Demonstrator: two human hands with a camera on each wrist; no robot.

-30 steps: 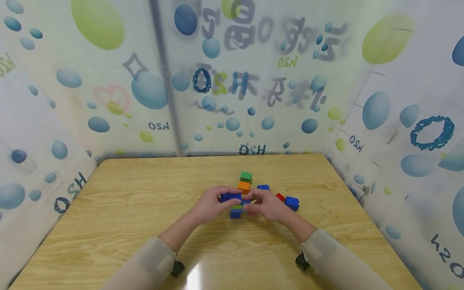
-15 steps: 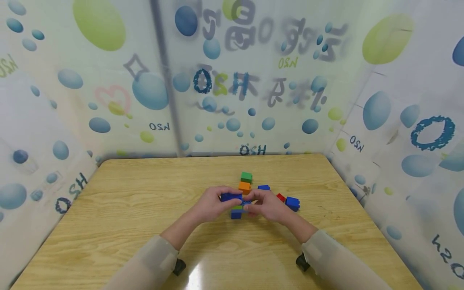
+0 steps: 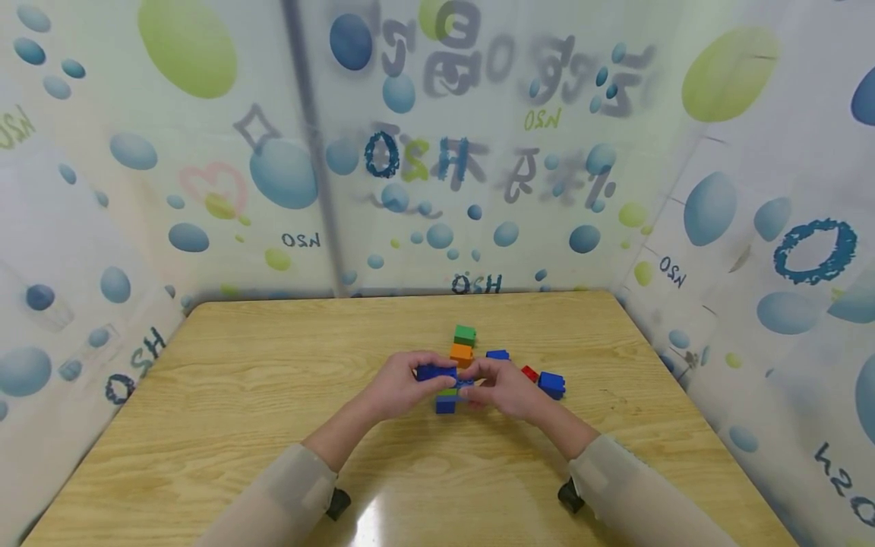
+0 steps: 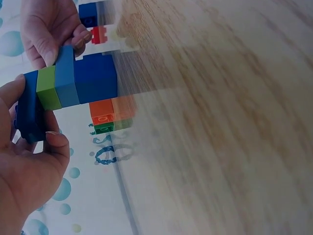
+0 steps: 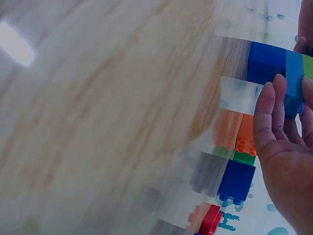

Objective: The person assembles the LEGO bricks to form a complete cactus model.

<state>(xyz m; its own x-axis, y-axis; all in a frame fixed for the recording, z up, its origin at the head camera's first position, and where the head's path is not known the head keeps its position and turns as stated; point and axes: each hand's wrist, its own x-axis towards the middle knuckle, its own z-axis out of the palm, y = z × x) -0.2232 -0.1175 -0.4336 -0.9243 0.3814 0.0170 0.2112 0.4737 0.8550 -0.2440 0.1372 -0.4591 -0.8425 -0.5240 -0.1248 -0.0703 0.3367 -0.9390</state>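
Note:
A small stack of toy building bricks stands between the two hands. At its bottom is a dark blue brick on the table; over it lie a light blue brick and a lime green brick. Topmost is another dark blue brick, right against the green one. My left hand grips this top brick between thumb and fingers. My right hand pinches the jutting end of the light blue brick from the right, its other fingers nearly straight beside the stack in the right wrist view.
Behind the stack sit an orange brick and a green brick. To the right lie a blue brick, a red brick and another blue brick. Patterned walls border the wooden table at the back and sides.

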